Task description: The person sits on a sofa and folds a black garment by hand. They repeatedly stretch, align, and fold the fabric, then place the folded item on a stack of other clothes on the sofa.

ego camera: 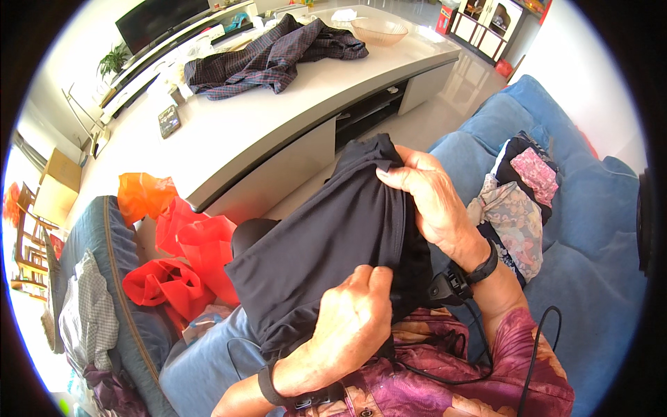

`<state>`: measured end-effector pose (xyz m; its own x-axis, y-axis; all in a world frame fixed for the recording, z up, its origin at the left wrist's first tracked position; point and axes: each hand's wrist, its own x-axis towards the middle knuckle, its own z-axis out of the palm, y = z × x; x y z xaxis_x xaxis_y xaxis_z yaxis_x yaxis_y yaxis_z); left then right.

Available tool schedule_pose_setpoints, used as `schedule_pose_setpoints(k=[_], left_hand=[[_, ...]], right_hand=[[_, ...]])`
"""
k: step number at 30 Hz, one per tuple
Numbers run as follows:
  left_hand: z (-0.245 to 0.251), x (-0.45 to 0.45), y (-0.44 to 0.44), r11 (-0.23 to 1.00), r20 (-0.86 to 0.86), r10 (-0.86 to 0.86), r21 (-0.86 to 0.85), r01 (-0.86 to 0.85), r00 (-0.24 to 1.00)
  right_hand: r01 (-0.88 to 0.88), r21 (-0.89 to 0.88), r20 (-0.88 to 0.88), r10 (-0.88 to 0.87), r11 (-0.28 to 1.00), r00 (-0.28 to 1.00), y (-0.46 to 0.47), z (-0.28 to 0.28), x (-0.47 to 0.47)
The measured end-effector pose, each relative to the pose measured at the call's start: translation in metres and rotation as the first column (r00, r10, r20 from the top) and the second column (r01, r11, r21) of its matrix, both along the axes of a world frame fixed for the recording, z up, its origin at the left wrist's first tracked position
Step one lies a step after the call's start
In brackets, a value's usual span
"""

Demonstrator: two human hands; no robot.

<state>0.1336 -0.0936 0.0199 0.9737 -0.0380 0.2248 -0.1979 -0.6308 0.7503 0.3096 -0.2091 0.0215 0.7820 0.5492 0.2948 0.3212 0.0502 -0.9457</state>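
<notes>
A black garment (323, 234) of smooth cloth is spread over my lap and held up between both hands. My right hand (432, 198) pinches its gathered upper edge between thumb and fingers. Lower down, my left hand (357, 313) is closed on the cloth near a long seam, its fingertips partly hidden. Each wrist wears a black strap, and a black cable runs across the purple floral shirt (443, 375) I wear. What kind of garment the black cloth is, I cannot tell.
A white coffee table (250, 140) ahead bears a checked dark garment (276, 57), a phone (169, 121) and a glass bowl (379, 31). Folded clothes (516, 208) lie on the blue sofa (589, 234) at right. Red bags (193, 250) and an orange bag (146, 195) sit at left.
</notes>
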Motion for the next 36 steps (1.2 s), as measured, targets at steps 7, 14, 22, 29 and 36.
schedule_pose_setpoints(k=[7,14,22,29,36], left_hand=[[-0.017,0.011,-0.010,0.971,-0.037,-0.173,-0.170,0.165,0.984],[-0.055,-0.011,0.006,0.991,-0.054,-0.136,-0.024,0.135,0.989],[-0.070,-0.033,0.021,0.975,0.114,0.068,0.201,-0.090,0.991],[-0.115,-0.047,0.032,0.757,-0.129,0.187,0.651,-0.059,0.974],[-0.160,-0.084,0.070,0.670,0.123,0.238,0.697,-0.255,0.963]], right_hand=[[0.020,0.064,-0.103,-0.014,0.998,0.995,0.001,0.030,0.012],[-0.094,0.403,-0.478,0.297,0.910,0.827,0.007,0.062,0.021],[-0.138,0.514,-0.365,0.362,0.846,0.858,0.007,0.077,0.025],[-0.217,0.554,-0.319,0.445,0.804,0.837,0.006,0.109,0.012],[-0.144,0.486,-0.341,0.339,0.862,0.877,-0.032,0.152,0.021]])
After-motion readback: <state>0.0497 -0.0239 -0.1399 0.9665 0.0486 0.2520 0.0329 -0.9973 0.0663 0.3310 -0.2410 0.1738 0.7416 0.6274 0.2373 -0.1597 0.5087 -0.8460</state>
